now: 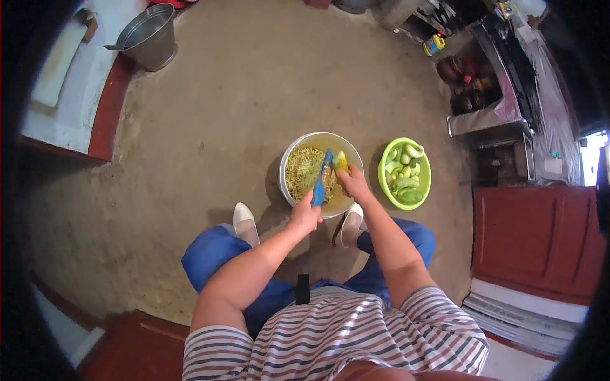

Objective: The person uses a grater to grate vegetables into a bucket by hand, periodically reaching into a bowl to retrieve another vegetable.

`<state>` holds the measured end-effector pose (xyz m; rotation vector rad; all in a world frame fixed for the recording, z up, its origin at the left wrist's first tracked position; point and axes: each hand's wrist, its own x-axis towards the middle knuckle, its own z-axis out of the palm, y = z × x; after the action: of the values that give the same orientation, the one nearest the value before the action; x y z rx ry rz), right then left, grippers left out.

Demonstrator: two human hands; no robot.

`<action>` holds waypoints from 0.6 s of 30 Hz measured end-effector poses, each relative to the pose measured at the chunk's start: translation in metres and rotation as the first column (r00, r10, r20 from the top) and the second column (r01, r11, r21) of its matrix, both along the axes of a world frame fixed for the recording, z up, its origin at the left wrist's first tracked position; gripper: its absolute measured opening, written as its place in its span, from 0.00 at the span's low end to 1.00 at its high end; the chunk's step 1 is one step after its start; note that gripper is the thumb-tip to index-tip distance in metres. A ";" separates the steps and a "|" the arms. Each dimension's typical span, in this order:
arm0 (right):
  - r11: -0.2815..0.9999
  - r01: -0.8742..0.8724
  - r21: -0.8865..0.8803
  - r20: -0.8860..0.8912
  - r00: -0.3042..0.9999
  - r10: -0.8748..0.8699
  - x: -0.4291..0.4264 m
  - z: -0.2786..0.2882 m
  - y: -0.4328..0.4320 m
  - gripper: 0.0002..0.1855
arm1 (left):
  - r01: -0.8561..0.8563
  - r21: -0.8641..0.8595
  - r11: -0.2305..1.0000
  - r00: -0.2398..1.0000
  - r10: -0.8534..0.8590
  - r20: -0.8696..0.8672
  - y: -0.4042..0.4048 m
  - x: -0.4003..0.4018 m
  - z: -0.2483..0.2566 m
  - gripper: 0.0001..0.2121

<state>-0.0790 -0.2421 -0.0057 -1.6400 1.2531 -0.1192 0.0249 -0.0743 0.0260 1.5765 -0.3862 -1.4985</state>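
My left hand [307, 213] is closed around the handle of a blue kitchen tool [319, 189], perhaps a peeler or grater. In my right hand [352, 182] is a yellow-green cucumber-like vegetable [340, 161], its upper end beside the tool's far part. Both hands are over the near and right parts of a round pale metal pot [283, 183] on the floor. Thin yellow-green shreds [302, 167] lie inside it. To its right, a lime-green plastic basin [381, 183] holds several green cucumbers [410, 195]. Whether tool and vegetable touch, I cannot tell.
My white shoes [243, 212] stand on the concrete floor [214, 109] near the pot. A metal bucket [155, 40] is at the upper left by a ledge with a red side. Along the right are a shelf with pots, a yellow bottle [434, 45] and a dark red cabinet [524, 238].
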 end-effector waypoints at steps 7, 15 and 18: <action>0.967 -0.248 0.049 0.074 0.967 0.244 -0.024 0.059 0.078 0.25 | -0.147 0.008 0.989 0.989 0.147 -0.029 -0.008 0.006 -0.003 0.22; 0.958 -0.111 -0.263 -0.243 0.969 0.046 0.006 -0.017 -0.003 0.22 | 0.016 -0.004 1.000 0.999 -0.016 0.030 -0.007 -0.006 -0.008 0.27; 0.991 -0.111 0.071 -0.053 0.992 0.115 0.006 0.016 0.014 0.18 | -0.061 0.035 0.998 0.998 0.061 0.004 -0.002 0.003 -0.010 0.26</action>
<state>-0.0732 -0.2280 0.0106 -1.6614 1.1906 0.0401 0.0282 -0.0761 0.0157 1.6037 -0.3123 -1.4640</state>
